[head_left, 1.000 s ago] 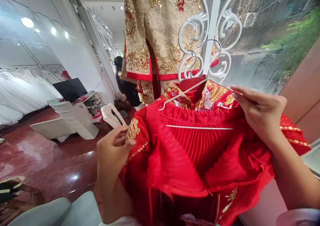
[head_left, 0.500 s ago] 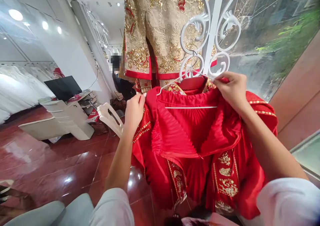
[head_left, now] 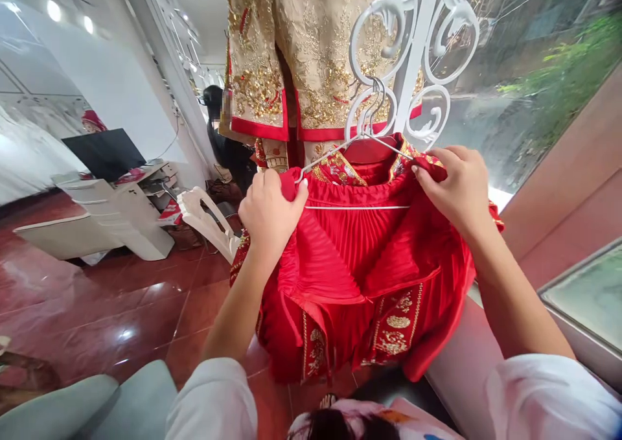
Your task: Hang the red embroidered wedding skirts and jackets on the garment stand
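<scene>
Evidently soft and finely pleated, the red pleated garment (head_left: 335, 239) hangs in front of the person's chest, draped over a thin white hanger (head_left: 335, 151) whose straight lower bar crosses the opening beneath a puckered, gathered waistband. The left hand (head_left: 272, 207) is closed at the hanger's left end, thumb lying along the bunched cloth, fingers curled over it. The right hand (head_left: 459, 184) pinches a smooth roll of the same red fabric between thumb and bent fingers near the hanger's other end. Lower down, stiff bands (head_left: 396, 323) carry raised, metallic-looking gold embroidery edged with beadlike lines.

Just behind stands a red collar (head_left: 340, 171), crusted with gold and silver stitching. Curved wire hooks meet white scrolled metalwork (head_left: 411, 57), its curls ending in leafy shapes; whether the white hanger's own hook is looped on it, I cannot tell. Beyond hangs a beige garment (head_left: 321, 70), sequined and trimmed with flat red borders.
</scene>
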`<state>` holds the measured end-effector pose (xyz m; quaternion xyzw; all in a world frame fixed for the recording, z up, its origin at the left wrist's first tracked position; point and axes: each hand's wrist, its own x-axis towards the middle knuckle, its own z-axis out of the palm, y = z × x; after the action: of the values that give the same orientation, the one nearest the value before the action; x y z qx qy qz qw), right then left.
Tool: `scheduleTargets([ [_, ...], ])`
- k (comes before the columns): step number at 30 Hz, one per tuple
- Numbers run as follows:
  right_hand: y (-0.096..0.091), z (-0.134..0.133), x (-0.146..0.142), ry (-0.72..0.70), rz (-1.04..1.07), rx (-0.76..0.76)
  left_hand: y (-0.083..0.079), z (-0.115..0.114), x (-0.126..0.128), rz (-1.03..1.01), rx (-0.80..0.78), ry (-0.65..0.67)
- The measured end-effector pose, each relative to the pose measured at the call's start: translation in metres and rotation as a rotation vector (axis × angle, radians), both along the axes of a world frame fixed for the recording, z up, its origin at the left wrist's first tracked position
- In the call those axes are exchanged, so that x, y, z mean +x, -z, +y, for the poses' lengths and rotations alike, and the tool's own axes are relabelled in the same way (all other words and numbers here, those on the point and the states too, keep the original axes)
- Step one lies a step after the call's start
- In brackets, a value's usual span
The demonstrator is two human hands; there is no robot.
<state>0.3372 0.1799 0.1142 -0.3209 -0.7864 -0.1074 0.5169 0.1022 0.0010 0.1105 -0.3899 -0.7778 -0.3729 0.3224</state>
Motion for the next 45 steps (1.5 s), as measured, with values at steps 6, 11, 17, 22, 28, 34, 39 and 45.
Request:
scheduleTargets([
  [6,0.004,0.016,0.016,-0.047,0.005,-0.213,-0.025,0.007,-0.035,-0.075,-0.272,0.259],
  [11,0.007,0.012,0.001,0.051,0.114,-0.237,-0.042,0.005,-0.036,-0.421,-0.019,0.53],
  [17,0.009,0.003,-0.01,0.053,0.153,-0.221,-0.039,0.012,0.008,-0.139,0.048,0.396],
  [22,0.01,0.011,-0.012,0.128,0.201,-0.194,-0.004,0.019,0.013,-0.06,-0.193,0.318],
  [28,0.006,0.009,-0.004,-0.067,0.163,-0.135,-0.018,0.024,0.036,0.166,-0.127,0.406],
  [34,-0.002,0.002,0.005,-0.209,0.16,-0.224,-0.04,0.095,0.073,0.512,-0.179,0.685],
  [39,-0.025,0.022,0.015,-0.119,0.277,-0.319,-0.044,0.14,0.07,0.337,-0.028,0.691],
  [45,-0.056,0.008,0.003,0.128,0.417,-0.028,-0.043,0.141,0.077,0.16,0.038,0.733],
])
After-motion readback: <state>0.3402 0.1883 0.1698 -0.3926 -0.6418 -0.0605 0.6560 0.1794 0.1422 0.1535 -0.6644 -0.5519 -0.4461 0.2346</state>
